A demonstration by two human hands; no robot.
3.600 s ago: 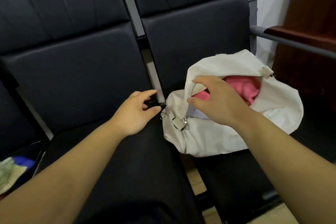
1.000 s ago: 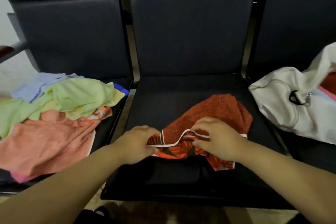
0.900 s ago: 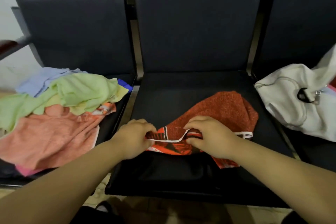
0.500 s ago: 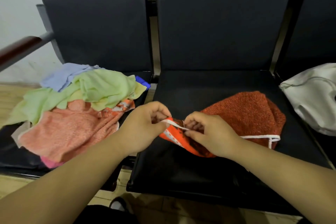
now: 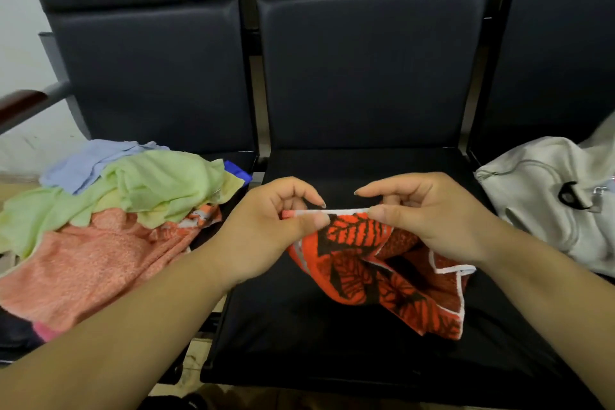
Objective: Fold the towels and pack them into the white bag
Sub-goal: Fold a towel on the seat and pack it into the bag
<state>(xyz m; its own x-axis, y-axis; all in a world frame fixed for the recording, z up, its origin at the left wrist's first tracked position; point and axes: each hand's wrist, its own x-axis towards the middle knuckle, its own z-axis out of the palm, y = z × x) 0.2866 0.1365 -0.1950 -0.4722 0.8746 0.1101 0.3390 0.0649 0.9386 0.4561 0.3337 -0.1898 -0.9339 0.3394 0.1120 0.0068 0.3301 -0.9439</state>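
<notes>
An orange towel (image 5: 372,273) with a black leaf print and white trim hangs over the middle seat. My left hand (image 5: 276,226) pinches its white top edge at one end and my right hand (image 5: 429,213) pinches the same edge at the other, holding it taut between them. The white bag (image 5: 545,200) lies on the right seat, partly cut off by the frame edge. A heap of unfolded towels covers the left seat: a light green one (image 5: 159,183), a pale blue one (image 5: 90,160) and a salmon one (image 5: 86,263).
Three dark padded chairs stand in a row; the middle seat (image 5: 349,163) lies under the towel I hold. A wooden armrest (image 5: 20,103) sticks out at the far left. A metal frame bar (image 5: 246,10) separates the backrests. Floor shows below the seat fronts.
I left the white bag and turned to the middle seat. Both hands gathered the orange towel's white edge, raised it off the seat and pulled it straight between them.
</notes>
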